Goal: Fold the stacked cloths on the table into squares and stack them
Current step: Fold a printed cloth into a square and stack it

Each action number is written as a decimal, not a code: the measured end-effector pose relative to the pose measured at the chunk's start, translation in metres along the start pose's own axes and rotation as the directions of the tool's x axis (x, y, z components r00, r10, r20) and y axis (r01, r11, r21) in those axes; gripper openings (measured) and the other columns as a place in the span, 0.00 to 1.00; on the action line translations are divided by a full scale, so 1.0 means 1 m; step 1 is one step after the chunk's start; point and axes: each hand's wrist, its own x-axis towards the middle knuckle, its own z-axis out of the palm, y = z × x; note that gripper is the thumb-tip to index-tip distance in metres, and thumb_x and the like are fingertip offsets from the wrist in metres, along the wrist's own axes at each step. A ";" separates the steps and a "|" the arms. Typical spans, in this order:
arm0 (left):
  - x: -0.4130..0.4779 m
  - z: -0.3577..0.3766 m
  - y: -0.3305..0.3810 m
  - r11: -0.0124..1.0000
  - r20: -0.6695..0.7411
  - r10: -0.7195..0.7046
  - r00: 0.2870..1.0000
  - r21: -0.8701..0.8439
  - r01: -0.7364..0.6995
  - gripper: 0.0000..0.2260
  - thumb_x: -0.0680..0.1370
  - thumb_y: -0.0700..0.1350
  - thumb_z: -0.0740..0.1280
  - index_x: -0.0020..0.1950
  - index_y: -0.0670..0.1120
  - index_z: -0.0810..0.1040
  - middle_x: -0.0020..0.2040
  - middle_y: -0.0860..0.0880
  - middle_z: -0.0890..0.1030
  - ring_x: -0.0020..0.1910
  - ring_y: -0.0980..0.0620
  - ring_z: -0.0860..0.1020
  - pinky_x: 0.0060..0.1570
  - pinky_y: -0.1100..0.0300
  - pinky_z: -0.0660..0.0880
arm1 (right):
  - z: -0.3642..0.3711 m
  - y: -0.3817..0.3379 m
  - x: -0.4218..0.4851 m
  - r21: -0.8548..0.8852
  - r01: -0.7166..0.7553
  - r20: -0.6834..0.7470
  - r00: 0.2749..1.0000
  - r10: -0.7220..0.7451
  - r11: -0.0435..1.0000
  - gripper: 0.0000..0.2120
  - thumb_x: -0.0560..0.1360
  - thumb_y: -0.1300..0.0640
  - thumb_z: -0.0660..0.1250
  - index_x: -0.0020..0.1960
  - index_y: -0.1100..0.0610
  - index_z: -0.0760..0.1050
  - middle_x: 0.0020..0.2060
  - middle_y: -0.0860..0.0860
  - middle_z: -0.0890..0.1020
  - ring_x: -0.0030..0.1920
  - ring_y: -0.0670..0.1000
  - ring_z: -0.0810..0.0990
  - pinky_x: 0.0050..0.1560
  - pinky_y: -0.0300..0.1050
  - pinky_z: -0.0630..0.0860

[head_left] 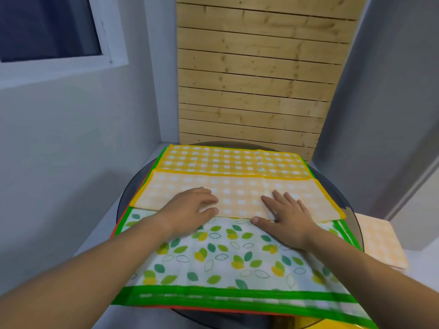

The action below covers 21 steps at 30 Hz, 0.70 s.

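Observation:
A yellow checked cloth [237,172] lies on top of the stack, its near part folded over toward the far edge so the paler back side faces up. My left hand [190,207] and my right hand [285,214] rest flat on the near fold of that cloth, fingers spread, holding nothing. Under it lies a white cloth with green and yellow leaves and a green border [225,260]. A red edge of another cloth [123,219] shows beneath at the left. All rest on a round dark glass table [123,198].
A folded pale yellow checked cloth [380,243] lies on a lower surface at the right. A wooden slatted panel [256,79] stands behind the table. Grey walls close in on both sides, with a window [47,27] at upper left.

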 end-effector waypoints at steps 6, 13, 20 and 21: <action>0.042 -0.002 0.006 0.979 -0.040 -0.034 0.999 0.200 0.042 0.24 0.83 0.60 0.56 0.76 0.53 0.67 0.75 0.52 0.67 0.76 0.50 0.62 0.73 0.54 0.59 | -0.015 -0.003 0.014 0.030 0.020 -0.176 0.984 -0.014 0.999 0.29 0.77 0.32 0.53 0.72 0.45 0.69 0.73 0.49 0.68 0.74 0.54 0.61 0.73 0.55 0.56; 0.091 0.013 -0.002 0.954 0.034 -0.081 0.996 0.291 0.068 0.27 0.82 0.64 0.54 0.79 0.57 0.58 0.82 0.47 0.54 0.81 0.48 0.49 0.78 0.48 0.46 | -0.047 0.001 0.100 0.187 0.129 -0.355 0.933 -0.055 0.974 0.17 0.79 0.49 0.65 0.65 0.55 0.76 0.62 0.51 0.80 0.65 0.54 0.74 0.64 0.47 0.70; 0.101 0.018 -0.022 0.972 0.066 -0.039 0.997 0.233 0.023 0.25 0.80 0.68 0.53 0.77 0.68 0.59 0.80 0.52 0.54 0.79 0.51 0.47 0.77 0.51 0.46 | -0.059 0.017 0.192 0.180 0.061 -0.356 0.934 0.007 0.982 0.13 0.78 0.54 0.65 0.62 0.54 0.79 0.58 0.50 0.82 0.60 0.55 0.79 0.60 0.47 0.74; 0.101 0.018 -0.024 0.972 0.065 -0.028 0.998 0.236 0.012 0.25 0.80 0.68 0.53 0.77 0.69 0.58 0.79 0.52 0.54 0.78 0.51 0.47 0.77 0.51 0.46 | -0.059 0.019 0.202 0.187 0.032 -0.356 0.934 0.037 0.982 0.14 0.79 0.53 0.65 0.63 0.53 0.78 0.58 0.50 0.82 0.60 0.55 0.78 0.60 0.48 0.74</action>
